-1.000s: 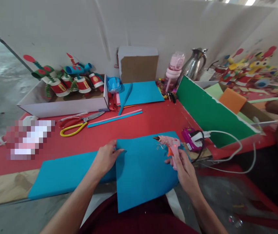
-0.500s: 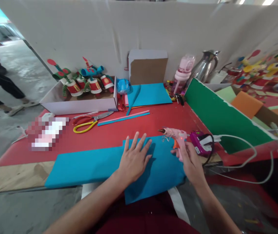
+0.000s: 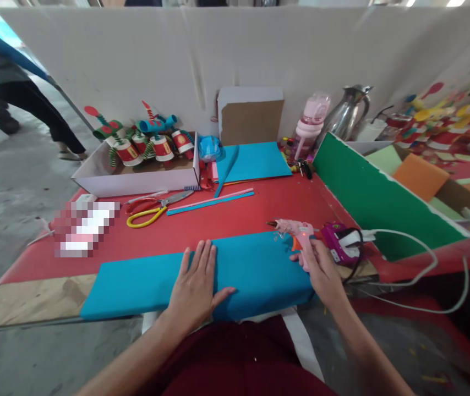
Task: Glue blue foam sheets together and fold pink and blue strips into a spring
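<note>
My left hand [image 3: 196, 283] lies flat on a long blue sheet [image 3: 136, 286] at the table's front edge, fingers stretched out and thumb apart. To the right of that hand the blue covering [image 3: 255, 264] continues and hangs over the edge. A pink glue gun [image 3: 301, 234] with an orange trigger is gripped by my right hand [image 3: 321, 269], its nozzle pointing left above the blue sheet. Wisps of glue cling near the nozzle, and a small light glows on its body. Close behind my right hand sits a purple power socket [image 3: 340, 242].
Pliers-like scissors [image 3: 152, 212] and thin pink and blue strips [image 3: 210, 202] lie on the red tabletop [image 3: 293, 195]. Behind stand a white box [image 3: 136, 184] of paper-cup figures, a pink bottle [image 3: 309, 124] and a metal jug [image 3: 348, 113]. A green-sided box [image 3: 367, 198] borders the right; white cables loop there.
My left hand has slid left and down across the blue sheet. The near right part of the blue sheet now lies along the table edge. A person at far left has shifted rightward.
</note>
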The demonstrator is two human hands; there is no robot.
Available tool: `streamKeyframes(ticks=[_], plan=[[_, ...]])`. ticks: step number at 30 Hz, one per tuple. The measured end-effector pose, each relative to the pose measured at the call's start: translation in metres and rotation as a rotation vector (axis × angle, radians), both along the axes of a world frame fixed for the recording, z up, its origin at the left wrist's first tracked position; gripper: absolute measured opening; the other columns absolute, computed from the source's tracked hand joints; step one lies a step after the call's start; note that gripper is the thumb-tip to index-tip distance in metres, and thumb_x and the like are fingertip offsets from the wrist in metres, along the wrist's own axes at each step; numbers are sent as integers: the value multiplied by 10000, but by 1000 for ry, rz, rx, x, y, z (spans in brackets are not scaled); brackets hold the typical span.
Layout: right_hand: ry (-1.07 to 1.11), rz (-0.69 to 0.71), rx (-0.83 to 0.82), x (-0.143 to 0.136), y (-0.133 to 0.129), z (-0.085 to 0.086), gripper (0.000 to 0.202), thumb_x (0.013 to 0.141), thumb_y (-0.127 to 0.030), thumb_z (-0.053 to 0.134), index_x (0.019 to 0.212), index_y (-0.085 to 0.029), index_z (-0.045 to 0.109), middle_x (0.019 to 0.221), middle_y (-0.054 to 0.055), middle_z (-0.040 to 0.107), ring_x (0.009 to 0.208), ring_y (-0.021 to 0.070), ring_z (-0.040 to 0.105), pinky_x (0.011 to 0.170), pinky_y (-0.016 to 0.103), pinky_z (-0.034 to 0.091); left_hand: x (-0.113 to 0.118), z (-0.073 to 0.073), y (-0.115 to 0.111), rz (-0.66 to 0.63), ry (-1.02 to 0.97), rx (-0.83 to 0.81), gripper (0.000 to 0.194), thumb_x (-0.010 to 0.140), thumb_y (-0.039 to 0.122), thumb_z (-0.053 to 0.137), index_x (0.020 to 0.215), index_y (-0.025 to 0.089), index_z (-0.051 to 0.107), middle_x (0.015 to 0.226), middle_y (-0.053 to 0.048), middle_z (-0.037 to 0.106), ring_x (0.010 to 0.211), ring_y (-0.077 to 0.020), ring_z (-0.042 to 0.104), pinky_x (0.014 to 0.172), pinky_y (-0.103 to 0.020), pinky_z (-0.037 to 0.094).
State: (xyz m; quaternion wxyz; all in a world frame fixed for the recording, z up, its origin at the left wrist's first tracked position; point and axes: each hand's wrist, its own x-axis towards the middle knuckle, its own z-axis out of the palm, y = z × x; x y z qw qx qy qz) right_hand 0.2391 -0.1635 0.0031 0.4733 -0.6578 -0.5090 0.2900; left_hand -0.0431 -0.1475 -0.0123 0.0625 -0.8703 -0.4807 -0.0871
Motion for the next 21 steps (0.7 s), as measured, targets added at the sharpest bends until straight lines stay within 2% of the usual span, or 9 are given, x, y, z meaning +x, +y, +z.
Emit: streamKeyframes(ticks=[2,4,7,10,13,16,21], plan=[[30,-6,2,-1,-3,7,355,886,-577,422,833,-230,473,605,-25,517,695,188,662,573,268,460,-7,10,-1,-2,4,39,862,875,665,269,1473,47,212,1476,-212,343,1402,-344,227,1120,-558,154],[33,-19,6,-3,-7,20,335,895,-555,423,846,-227,475,623,-17,534,700,189,658,573,270,461,-4,24,4,-37,-5,57,765,919,588,264,1479,70,206,1501,-184,309,1416,-318,194,1126,-535,161],[-1,-54,30,-6,-15,48,295,910,-514,426,893,-227,489,656,-8,567,724,188,650,579,271,461,22,35,21,-192,-22,10,628,966,473,233,1481,114,215,1528,-122,277,1430,-266,166,1138,-477,174],[-29,-111,94,-7,-22,76,263,925,-478,427,933,-228,511,702,-6,585,736,171,637,599,267,461,61,25,43,-420,-10,-98,614,973,469,179,1468,113,256,1531,-106,274,1429,-251,173,1139,-454,171],[-35,-203,172,-1,-31,92,247,931,-458,437,920,-229,530,711,-12,572,718,153,619,605,261,461,94,8,61,-601,12,-179,699,946,559,166,1467,100,250,1533,-123,259,1428,-254,176,1143,-447,130],[-30,-243,199,8,-40,96,248,928,-451,447,903,-222,539,695,-12,560,695,147,605,613,264,470,119,-2,74,-700,20,-222,801,903,647,163,1469,83,230,1533,-145,245,1428,-267,168,1141,-458,96],[-33,-249,129,15,-50,90,235,918,-451,455,873,-231,527,694,10,569,689,168,605,591,276,466,167,-2,90,-816,10,-277,849,880,681,199,1466,67,220,1527,-180,234,1428,-269,168,1135,-457,110]])
